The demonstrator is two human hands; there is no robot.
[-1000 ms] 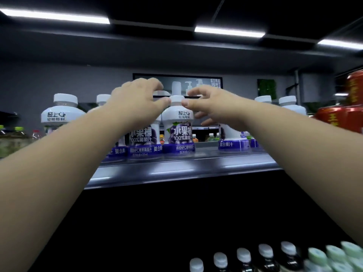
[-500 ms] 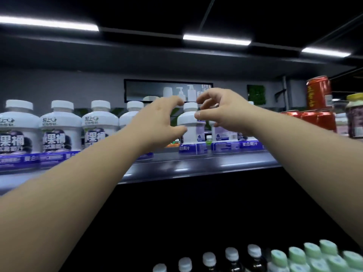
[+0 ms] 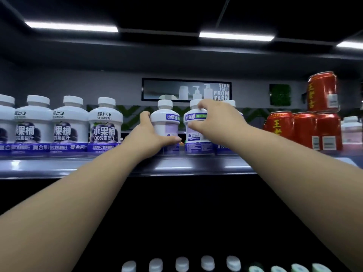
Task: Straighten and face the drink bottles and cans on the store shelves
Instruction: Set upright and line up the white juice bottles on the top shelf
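Hands each wrap a white juice bottle on the shelf (image 3: 176, 169), left hand (image 3: 149, 137) at nine o'clock of its bottle (image 3: 166, 124), right hand (image 3: 214, 119) cupping its neighbour (image 3: 195, 138); best twist both upright until labels face out.

Long white strip lights (image 3: 71, 27) are glowing on a black ceiling above a dim shop aisle. A dark-framed rectangular poster (image 3: 186, 89) picturing white pump bottles is hanging on the grey back wall (image 3: 68, 83), with a small square panel of green foliage (image 3: 280, 94) sitting to its right.
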